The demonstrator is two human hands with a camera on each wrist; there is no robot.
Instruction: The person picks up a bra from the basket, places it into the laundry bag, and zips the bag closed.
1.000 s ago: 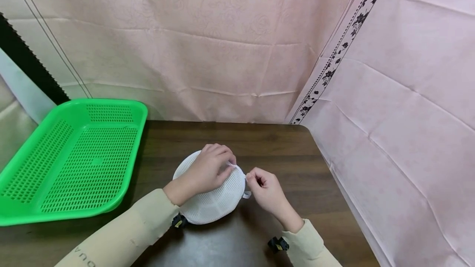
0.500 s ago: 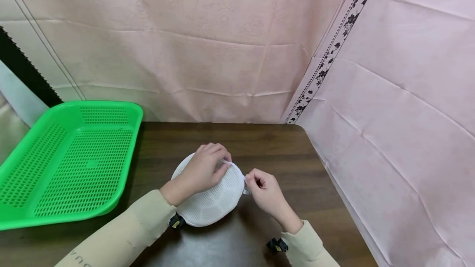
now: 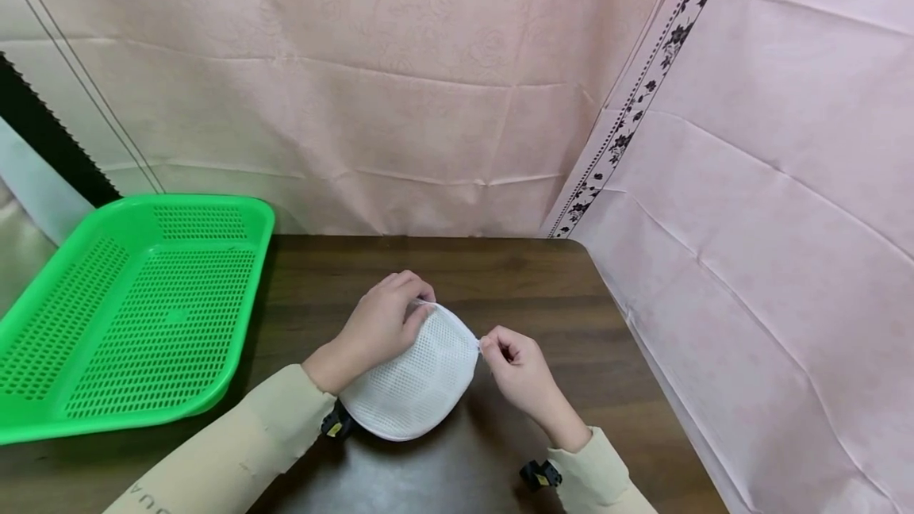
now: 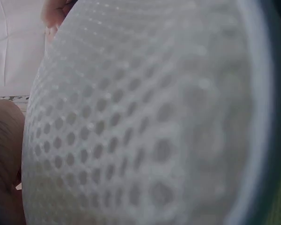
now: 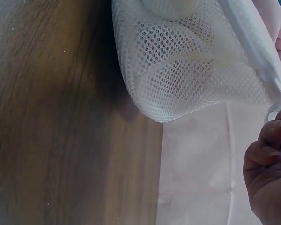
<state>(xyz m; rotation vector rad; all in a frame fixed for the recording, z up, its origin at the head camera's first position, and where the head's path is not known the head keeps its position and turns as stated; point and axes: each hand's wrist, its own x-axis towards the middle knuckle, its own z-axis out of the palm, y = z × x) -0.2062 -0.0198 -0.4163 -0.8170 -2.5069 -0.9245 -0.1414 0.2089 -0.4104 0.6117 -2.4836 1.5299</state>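
Note:
A white mesh laundry bag (image 3: pixel 417 387), rounded and full-bodied, is held up at its top edge over the table. My left hand (image 3: pixel 374 327) grips that edge, thumb on the near side, the other fingers partly hidden behind it. At the right end of the edge, my right hand (image 3: pixel 517 367) pinches the bag's corner between thumb and fingers. In the right wrist view a white band with a small loop (image 5: pixel 271 115) runs to my right fingertips, and a pale rounded shape (image 5: pixel 171 7) shows at the mesh. The mesh (image 4: pixel 112 122) fills most of the left wrist view.
On the left of the brown wooden table (image 3: pixel 500 276) stands a green plastic basket (image 3: pixel 174 316) with slotted walls. Pale pink cloth (image 3: pixel 400 125) hangs behind the table and along its right side.
My left hand has shifted slightly left and up along the edge. My right hand has moved a little right, and the bag's top edge is now drawn straighter between both hands.

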